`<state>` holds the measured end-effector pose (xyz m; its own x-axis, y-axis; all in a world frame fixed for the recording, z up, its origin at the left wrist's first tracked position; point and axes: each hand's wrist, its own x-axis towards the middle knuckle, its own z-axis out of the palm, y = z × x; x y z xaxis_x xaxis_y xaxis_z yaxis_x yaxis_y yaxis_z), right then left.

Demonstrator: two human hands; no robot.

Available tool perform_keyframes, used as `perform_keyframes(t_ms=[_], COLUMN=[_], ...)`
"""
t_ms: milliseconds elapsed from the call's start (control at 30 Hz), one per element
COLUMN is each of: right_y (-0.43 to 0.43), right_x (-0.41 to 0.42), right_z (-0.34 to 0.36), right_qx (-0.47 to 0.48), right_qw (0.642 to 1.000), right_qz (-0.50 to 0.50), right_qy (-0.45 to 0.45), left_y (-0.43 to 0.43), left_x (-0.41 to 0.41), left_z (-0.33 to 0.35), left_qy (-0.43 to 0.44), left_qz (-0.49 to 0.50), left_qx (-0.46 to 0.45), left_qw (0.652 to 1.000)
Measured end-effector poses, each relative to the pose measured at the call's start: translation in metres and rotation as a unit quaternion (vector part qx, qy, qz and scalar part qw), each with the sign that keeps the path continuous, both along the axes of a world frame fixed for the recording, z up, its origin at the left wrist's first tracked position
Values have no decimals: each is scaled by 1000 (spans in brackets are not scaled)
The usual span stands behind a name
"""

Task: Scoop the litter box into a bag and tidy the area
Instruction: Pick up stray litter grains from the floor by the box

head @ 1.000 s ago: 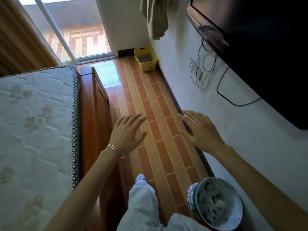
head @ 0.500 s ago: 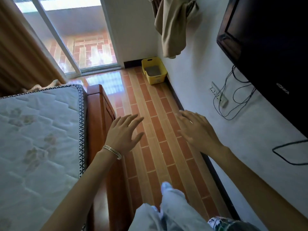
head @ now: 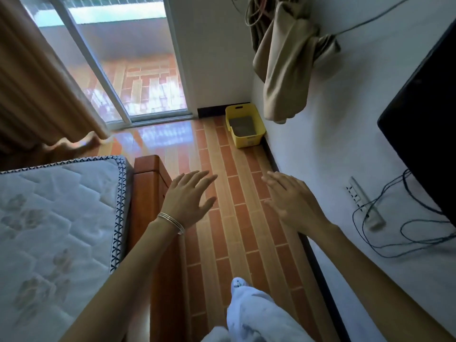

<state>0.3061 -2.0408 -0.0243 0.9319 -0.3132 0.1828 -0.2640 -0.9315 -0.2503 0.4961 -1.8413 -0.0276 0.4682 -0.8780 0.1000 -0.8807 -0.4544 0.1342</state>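
The litter box point(head: 248, 141) is yellow and sits on the floor point(head: 222, 230) in the far corner, a bit right of the middle of the frame. It is pushed up to the wall, likely so no one trips on it. It is well away from both hands. The left hand point(head: 188, 201) and the right hand point(head: 293, 203) are held out low in the middle of the frame. Their fingers are straight and spread, and they hold nothing. They may be out for balance on the way to the box, since one leg point(head: 249, 307) is out in front at the bottom. No scoop or bag shows at all. Grey litter fills the box, but it is too far off to tell if it is dirty. A tan cloth point(head: 283, 70) hangs on the wall just above the box and may hide a bit of it. The bed point(head: 56, 218) fills the lower left and runs off the edge. The TV point(head: 424, 119) at the right is cut off too, with wires point(head: 394, 233) hanging under it.
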Motion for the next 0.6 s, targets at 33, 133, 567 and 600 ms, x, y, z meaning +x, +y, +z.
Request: perform_keyframes(t_ms=[33, 133, 567, 600], right_y=[-12, -40, -104, -107], right_x=[17, 64, 230, 248], right_z=[3, 6, -33, -31], right_qx=[-2, -7, -4, -12], right_qw=[1000, 1000, 1000, 1000], right_qz=[5, 12, -9, -13], right_qy=[-1, -6, 14, 10], left_y=[-13, -41, -97, -102], left_x=[13, 45, 234, 255], left_z=[3, 4, -30, -29], left_qy=[-3, -4, 7, 6], left_qz=[3, 6, -5, -9], left_qx=[-5, -17, 19, 21], left_qw=[1000, 1000, 1000, 1000])
